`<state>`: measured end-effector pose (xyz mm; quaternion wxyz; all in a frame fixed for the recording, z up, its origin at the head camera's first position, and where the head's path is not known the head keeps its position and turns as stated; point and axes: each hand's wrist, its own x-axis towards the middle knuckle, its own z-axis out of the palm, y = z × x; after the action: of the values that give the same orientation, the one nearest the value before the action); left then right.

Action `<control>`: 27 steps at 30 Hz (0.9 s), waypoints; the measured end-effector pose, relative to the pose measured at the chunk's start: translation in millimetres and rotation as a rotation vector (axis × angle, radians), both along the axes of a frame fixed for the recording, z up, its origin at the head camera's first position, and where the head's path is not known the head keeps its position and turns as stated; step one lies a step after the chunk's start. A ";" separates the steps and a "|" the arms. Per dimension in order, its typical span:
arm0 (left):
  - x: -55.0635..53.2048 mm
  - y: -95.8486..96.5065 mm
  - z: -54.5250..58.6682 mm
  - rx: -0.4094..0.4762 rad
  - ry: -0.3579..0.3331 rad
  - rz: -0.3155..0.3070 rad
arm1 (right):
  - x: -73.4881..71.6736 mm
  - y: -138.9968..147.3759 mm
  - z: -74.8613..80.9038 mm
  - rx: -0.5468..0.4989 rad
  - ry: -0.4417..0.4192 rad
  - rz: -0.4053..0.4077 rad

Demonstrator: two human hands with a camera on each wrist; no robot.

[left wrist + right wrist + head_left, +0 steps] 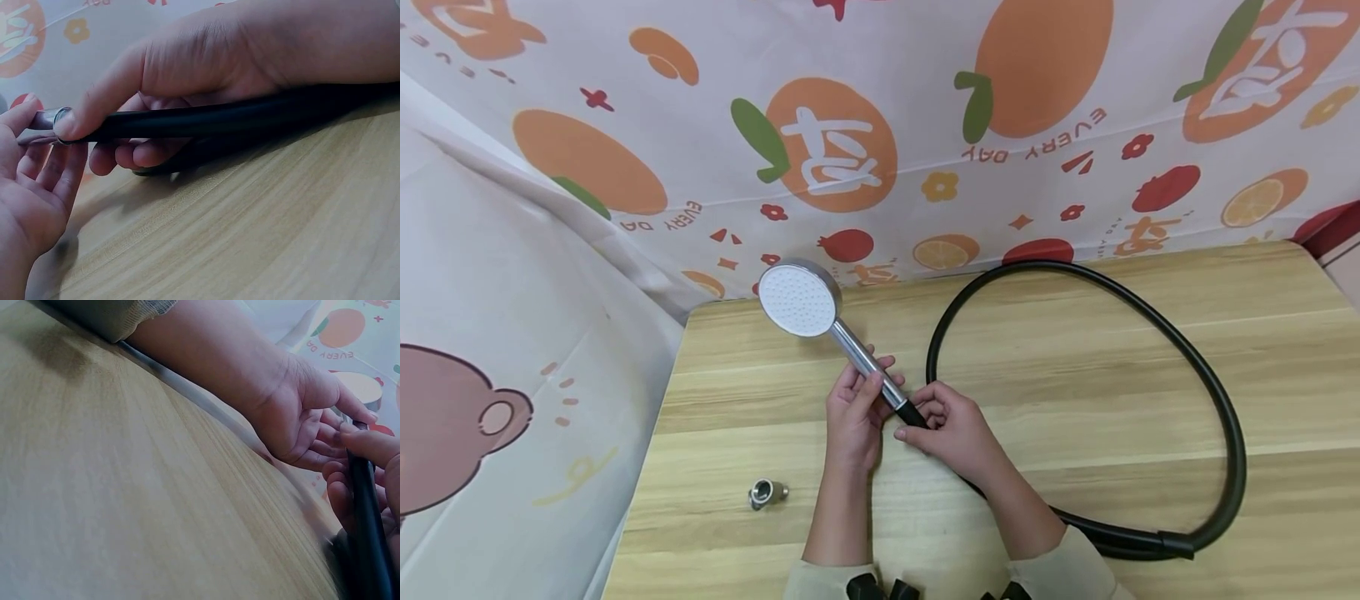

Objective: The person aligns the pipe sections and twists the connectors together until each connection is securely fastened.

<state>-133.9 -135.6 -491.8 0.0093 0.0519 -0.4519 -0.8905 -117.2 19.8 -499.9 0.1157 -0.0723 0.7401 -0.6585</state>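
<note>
A chrome shower head [799, 298] with a white spray face points up and left in the head view. My left hand [857, 417] holds its metal handle [859, 348], thumb on top and fingers beneath. At the handle's lower end sits the black end of a hose [1223, 408], which my right hand [953, 427] pinches between thumb and fingers. In the left wrist view the right thumb [67, 125] lies right where black hose meets metal. The right wrist view shows the hose [369, 531] running down from both hands. Whether the joint is threaded together is hidden.
A small metal fitting [766, 493] lies on the wooden table [700, 450] left of my left forearm. The hose loops widely over the table's right side, with a black sleeve [1174, 545] near its front. A fruit-printed cloth [880, 100] hangs behind the table's back edge.
</note>
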 end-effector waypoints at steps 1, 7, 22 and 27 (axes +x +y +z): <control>-0.2 0.2 0.2 0.000 0.001 -0.001 | -0.2 0.0 0.0 0.010 -0.002 -0.003; -0.7 0.5 0.0 -0.010 0.007 0.004 | 0.0 0.5 4.7 -0.019 -0.031 0.021; 0.5 -0.1 -1.3 -0.006 0.024 0.005 | 2.5 0.6 5.3 -0.115 -0.071 0.094; 0.5 0.0 -1.1 -0.003 0.026 0.004 | 1.8 0.7 3.0 -0.097 -0.056 0.086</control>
<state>-133.4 -135.5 -492.9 0.0169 0.0414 -0.4531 -0.8903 -115.4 20.5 -496.9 0.1609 -0.0913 0.7000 -0.6898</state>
